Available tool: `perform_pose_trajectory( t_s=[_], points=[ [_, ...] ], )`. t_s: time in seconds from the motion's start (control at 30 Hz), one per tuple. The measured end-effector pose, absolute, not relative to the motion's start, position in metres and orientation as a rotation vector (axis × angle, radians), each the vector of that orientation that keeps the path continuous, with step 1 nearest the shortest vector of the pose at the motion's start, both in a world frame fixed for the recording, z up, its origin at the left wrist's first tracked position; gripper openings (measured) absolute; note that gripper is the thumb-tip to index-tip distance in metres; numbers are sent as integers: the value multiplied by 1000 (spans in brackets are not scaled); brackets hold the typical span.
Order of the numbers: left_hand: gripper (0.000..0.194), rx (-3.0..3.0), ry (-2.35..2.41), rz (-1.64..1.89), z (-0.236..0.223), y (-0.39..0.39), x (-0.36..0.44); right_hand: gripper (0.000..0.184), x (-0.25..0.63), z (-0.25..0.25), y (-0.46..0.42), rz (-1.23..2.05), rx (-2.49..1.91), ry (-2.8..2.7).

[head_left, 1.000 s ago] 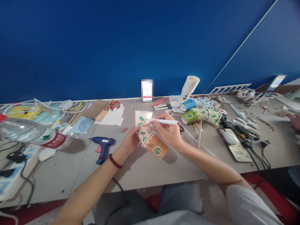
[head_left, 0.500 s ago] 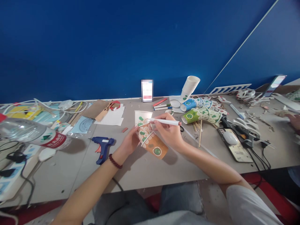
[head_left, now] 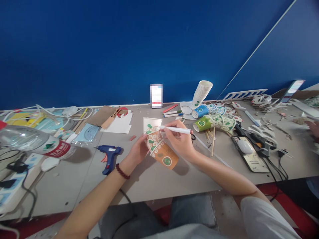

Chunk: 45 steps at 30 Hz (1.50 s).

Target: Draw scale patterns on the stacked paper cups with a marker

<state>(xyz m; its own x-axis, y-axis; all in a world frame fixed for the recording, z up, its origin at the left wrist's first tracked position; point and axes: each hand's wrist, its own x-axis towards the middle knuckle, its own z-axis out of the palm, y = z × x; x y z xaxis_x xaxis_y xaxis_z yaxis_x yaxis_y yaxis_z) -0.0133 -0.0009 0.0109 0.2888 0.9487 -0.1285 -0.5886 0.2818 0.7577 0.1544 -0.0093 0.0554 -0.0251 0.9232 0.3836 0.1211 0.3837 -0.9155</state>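
Note:
My left hand point(head_left: 138, 148) is closed around the side of joined paper cups point(head_left: 165, 156). The lowest cup is coloured orange with a green round emblem, while the upper ones carry line patterns and green leaf prints on white. A thin stick crosses the middle of the cups. Pinched in my right hand point(head_left: 180, 141) is a white marker point(head_left: 178, 129), its tip at the patterned side of the upper cup. Whether the tip touches the paper, I cannot tell.
A blue hot glue gun point(head_left: 109, 156) lies left of the cups. Blue point(head_left: 198, 112) and green point(head_left: 202, 124) decorated cup pieces lie to the right, near a cup stack point(head_left: 202, 91). A large bottle point(head_left: 37, 139) fills the left side. A co-worker's hand point(head_left: 312, 129) shows far right.
Both my hands, the cups and the marker have stayed almost exactly in place. The co-worker's hand at the far right has shifted slightly.

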Motion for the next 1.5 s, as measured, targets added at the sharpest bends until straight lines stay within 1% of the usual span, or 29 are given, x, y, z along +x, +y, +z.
perform_pose_trajectory(
  t_s=[0.2, 0.43, 1.13, 1.5],
  points=[
    [33, 653, 636, 1125, 11, -1, -14, 9, 154, 54, -9, 854, -987, -1459],
    [31, 653, 642, 1135, 10, 0, -13, 10, 155, 53, -9, 866, -994, -1448],
    [31, 639, 661, 1115, 11, 0, -13, 7, 155, 54, -9, 882, -981, -1457],
    [28, 633, 678, 1129, 12, 0, -13, 5, 156, 54, -8, 867, -1003, -1461]
  ],
)
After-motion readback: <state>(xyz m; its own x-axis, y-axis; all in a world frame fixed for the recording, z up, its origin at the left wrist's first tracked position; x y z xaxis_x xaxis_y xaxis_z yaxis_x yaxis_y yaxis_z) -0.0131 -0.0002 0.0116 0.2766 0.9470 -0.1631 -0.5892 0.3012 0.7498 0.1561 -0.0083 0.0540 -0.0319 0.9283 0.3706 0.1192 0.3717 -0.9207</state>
